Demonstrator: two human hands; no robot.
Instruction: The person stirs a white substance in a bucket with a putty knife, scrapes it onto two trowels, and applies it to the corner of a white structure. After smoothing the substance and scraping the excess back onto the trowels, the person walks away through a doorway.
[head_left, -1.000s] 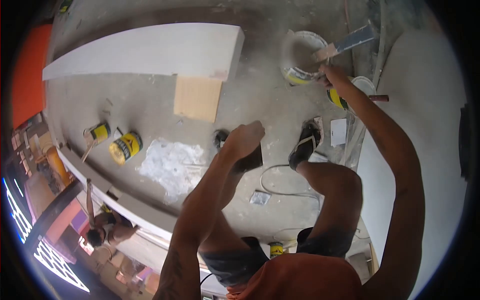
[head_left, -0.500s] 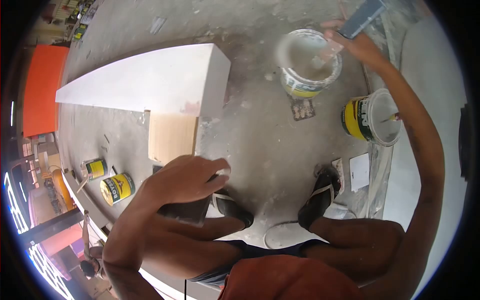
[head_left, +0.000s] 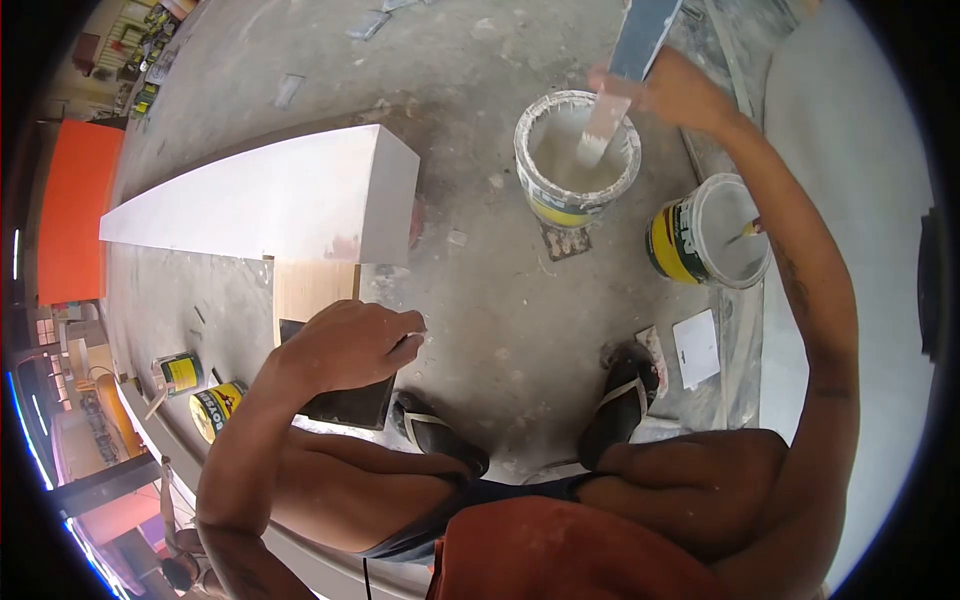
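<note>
My right hand is closed around a long flat stick, grey above the hand and whitish below it. The stick's lower end dips into an open bucket of pale, thick material with a crusted rim. My left hand hovers at about knee level, fingers curled and pressed together; whether they pinch something small is hidden. Under that hand lie a dark flat board and a bare wooden block. A white tapered piece rests against the block's far side.
A second bucket with a brush handle at its mouth stands right. Two small cans sit left, near another person. A white card lies by my right foot; an orange panel stands far left.
The view has shifted, so the floor objects sit differently in it. The stick is now steeper and clearer in the bucket, with the right hand above the rim. My left hand stays near the block.
</note>
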